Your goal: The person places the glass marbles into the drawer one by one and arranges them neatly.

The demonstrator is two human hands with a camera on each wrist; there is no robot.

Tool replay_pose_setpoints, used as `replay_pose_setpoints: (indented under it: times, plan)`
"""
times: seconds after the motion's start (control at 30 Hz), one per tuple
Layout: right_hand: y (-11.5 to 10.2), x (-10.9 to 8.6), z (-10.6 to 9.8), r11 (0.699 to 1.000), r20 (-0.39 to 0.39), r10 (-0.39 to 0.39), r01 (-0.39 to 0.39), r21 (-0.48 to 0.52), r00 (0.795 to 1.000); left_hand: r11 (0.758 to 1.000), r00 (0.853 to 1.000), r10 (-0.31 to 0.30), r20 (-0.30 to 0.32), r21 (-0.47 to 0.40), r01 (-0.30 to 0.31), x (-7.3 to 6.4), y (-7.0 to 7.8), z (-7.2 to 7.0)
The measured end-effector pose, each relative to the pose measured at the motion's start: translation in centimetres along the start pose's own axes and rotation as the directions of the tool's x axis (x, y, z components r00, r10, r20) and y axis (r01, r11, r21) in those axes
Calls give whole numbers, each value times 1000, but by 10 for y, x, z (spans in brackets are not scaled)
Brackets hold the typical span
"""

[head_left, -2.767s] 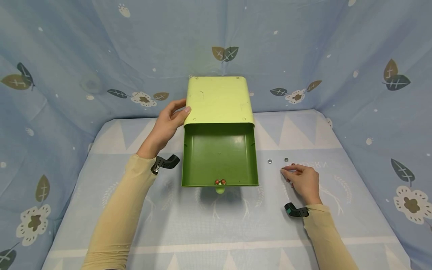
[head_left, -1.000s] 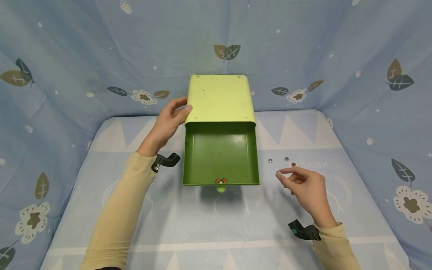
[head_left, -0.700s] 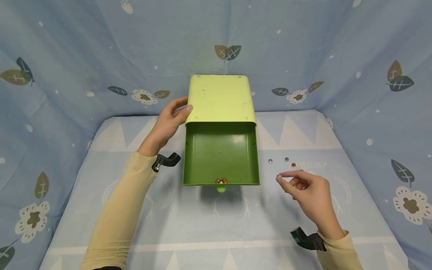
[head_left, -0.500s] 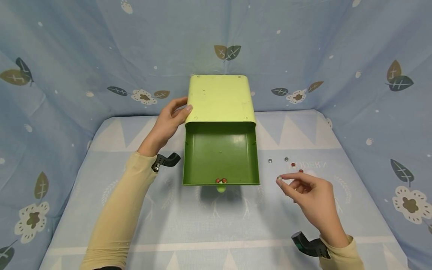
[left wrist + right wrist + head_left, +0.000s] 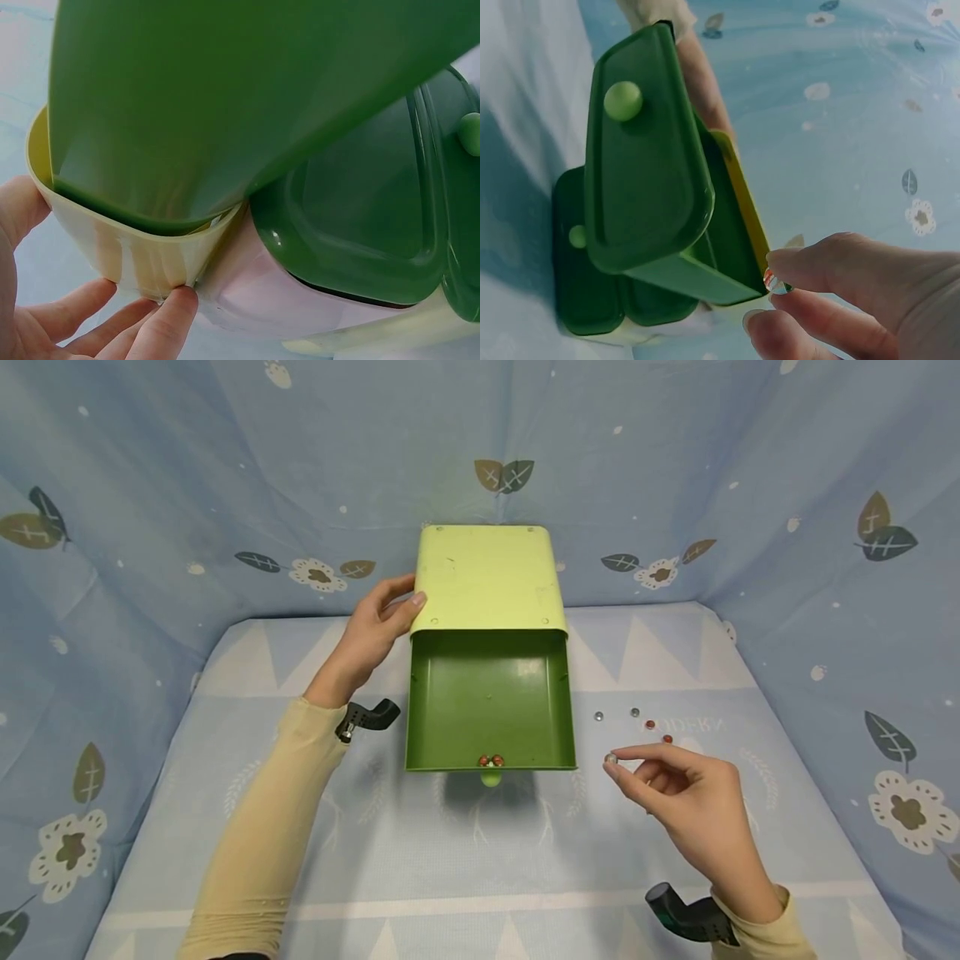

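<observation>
A desktop drawer unit with a yellow-green casing point(image 5: 491, 578) stands at the back middle, its dark green top drawer point(image 5: 489, 702) pulled far out. My left hand point(image 5: 375, 622) holds the casing's left side, thumb at the top edge and fingers on the side below. In the right wrist view, my right hand point(image 5: 847, 300) pinches a clear glass marble point(image 5: 777, 282) with coloured streaks between thumb and index finger. That hand point(image 5: 693, 797) is raised, just right of the drawer's front corner. Reddish marbles point(image 5: 498, 761) lie inside against the drawer's front wall.
Right of the unit, two greyish marbles point(image 5: 598, 716) and two reddish marbles point(image 5: 650, 725) lie on the patterned tablecloth point(image 5: 450, 868). Closed lower drawers point(image 5: 585, 281) with round knobs stand under the open one. A blue patterned curtain point(image 5: 360, 435) surrounds the table.
My right hand has risen from the tablecloth with the marble and come nearer the viewer, then slightly left, uncovering the reddish marbles behind it. My left hand stays on the casing.
</observation>
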State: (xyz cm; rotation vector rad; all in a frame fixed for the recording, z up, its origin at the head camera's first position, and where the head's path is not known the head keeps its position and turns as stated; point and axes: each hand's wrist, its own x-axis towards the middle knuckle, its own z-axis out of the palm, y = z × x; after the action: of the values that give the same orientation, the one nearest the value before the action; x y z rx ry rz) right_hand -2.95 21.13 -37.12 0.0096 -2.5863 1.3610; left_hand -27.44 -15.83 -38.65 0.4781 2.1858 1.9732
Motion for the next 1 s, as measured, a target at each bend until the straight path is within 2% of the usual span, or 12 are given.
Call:
replay_pose_setpoints:
  times: [0.6,1.0]
  plan:
    - [-31,12,10,990,59,-106,100,96,993,1000,1000,1,-9,-16,-1,1,0,1]
    - [-43,27,21,974,54,-151,139,179,987,1000,1000,15,-9,-25,-15,1,-2,1]
